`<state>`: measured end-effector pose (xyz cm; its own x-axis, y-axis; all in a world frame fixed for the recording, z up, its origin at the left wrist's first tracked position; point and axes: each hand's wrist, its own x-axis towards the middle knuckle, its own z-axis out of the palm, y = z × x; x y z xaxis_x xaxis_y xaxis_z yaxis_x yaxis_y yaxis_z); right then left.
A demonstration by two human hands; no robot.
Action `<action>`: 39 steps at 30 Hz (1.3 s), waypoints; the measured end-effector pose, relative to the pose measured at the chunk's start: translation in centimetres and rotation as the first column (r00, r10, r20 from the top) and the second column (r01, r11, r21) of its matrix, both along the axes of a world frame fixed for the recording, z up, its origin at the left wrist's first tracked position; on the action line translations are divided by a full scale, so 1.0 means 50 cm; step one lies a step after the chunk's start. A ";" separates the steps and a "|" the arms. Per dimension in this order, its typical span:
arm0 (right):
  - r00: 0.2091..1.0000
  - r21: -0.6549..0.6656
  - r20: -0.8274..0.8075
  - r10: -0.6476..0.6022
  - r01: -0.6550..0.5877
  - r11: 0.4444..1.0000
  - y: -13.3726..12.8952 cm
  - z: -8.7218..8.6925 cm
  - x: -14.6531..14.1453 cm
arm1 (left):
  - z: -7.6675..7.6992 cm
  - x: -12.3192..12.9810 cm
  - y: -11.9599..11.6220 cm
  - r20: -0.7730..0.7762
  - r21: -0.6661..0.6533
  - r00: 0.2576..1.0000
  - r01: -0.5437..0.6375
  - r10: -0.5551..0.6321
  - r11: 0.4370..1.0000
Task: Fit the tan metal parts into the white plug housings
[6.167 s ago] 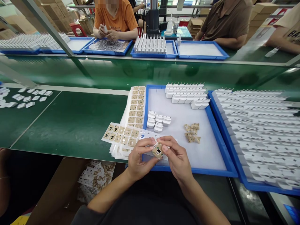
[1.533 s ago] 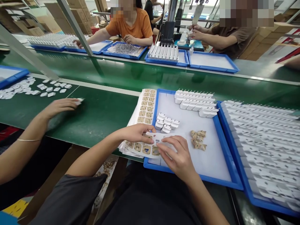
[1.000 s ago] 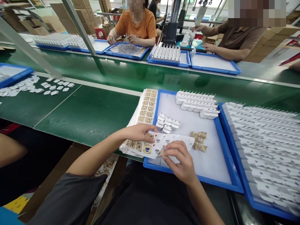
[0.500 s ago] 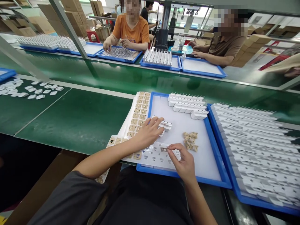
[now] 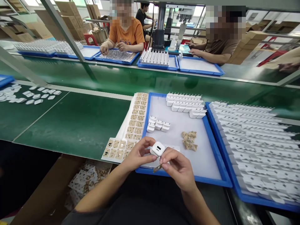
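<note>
USB charger (image 5: 157, 149), ports (image 5: 158, 147) facing up, sits clasped in the left hand (image 5: 138, 153); close beside it, the right hand (image 5: 179, 165) pinches a tan sticker (image 5: 157, 168). Gripping only the sticker's edge and keeping it square to the ports should serve best.

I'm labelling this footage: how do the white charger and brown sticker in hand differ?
The charger is a thick white block; the sticker is thin and brown. The charger's slotted face is toward the camera; the sticker is nearly edge-on. The left hand holds the charger; the right hand, the sticker. Both are hand-held.
</note>
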<state>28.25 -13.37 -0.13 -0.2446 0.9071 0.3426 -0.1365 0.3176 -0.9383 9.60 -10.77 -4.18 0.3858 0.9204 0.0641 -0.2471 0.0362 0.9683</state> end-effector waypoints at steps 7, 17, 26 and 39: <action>0.999 -0.149 -0.032 0.029 -0.033 0.988 -0.007 -0.013 -0.007 | -0.011 -0.012 -0.020 -0.314 0.291 0.919 -0.145 0.238 0.946; 0.962 -0.208 0.003 -0.275 0.269 0.940 0.006 -0.003 -0.008 | 0.024 -0.005 -0.025 -0.300 0.655 0.860 -0.128 0.412 0.745; 0.968 -0.276 -0.040 -0.249 0.228 0.934 0.004 -0.003 -0.014 | 0.026 -0.004 -0.023 -0.291 0.690 0.859 -0.117 0.421 0.715; 0.972 -0.279 0.044 -0.232 0.235 0.931 0.006 0.006 -0.005 | 0.037 -0.008 -0.021 -0.302 0.693 0.868 -0.084 0.395 0.716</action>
